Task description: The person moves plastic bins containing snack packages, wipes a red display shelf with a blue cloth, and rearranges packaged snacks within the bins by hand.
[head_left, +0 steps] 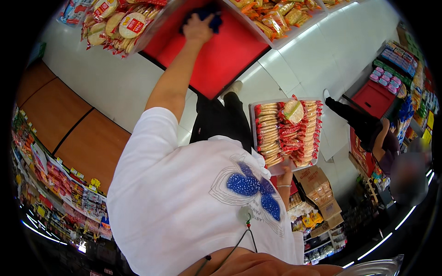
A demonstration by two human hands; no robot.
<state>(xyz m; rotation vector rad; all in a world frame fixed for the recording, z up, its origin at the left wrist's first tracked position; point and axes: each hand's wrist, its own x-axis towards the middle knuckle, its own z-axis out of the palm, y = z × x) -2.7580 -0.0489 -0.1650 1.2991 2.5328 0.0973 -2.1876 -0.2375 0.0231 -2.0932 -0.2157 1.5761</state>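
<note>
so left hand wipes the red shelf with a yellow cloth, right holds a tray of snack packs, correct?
Not quite. In the head view the cloth under the left hand on the red shelf is dark blue, not yellow. The right hand does hold the tray of snack packs.

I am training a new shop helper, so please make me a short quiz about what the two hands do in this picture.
1. True or false: the left hand holds a blue cloth against the red shelf board.
2. What does the right hand carry? A) a clear tray full of snack packets; B) a metal bucket; C) a broom.
3. Fill in: the pale floor below the person is made of white ____.

Key: 1 true; 2 A; 3 tiles.
</note>
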